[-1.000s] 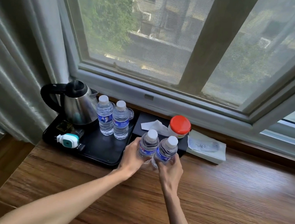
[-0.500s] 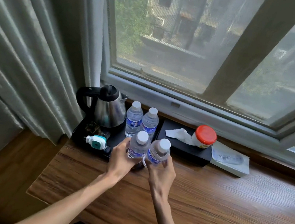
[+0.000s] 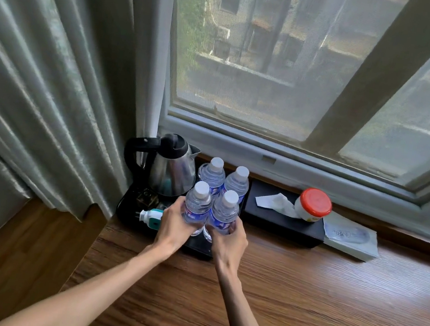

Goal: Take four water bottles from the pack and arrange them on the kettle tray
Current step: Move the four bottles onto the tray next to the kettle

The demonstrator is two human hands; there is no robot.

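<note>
Two water bottles are gripped upright over the black kettle tray (image 3: 130,206); the left bottle (image 3: 196,210) is clasped by the left hand (image 3: 174,227), the right bottle (image 3: 223,215) by the right hand (image 3: 228,243); blue labels are seen, their print too blurred to read; two more bottles (image 3: 213,175) stand just beyond the hands, beside the kettle (image 3: 170,169); a red-lidded jar (image 3: 313,205) sits right of the hands.

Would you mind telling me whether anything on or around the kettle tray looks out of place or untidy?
Nothing is spilled or tipped: all four bottles stand upright. One oddity: a white and teal plug lies loose on the tray in front of the kettle. A tissue sticks out of the black box, which is normal.
</note>
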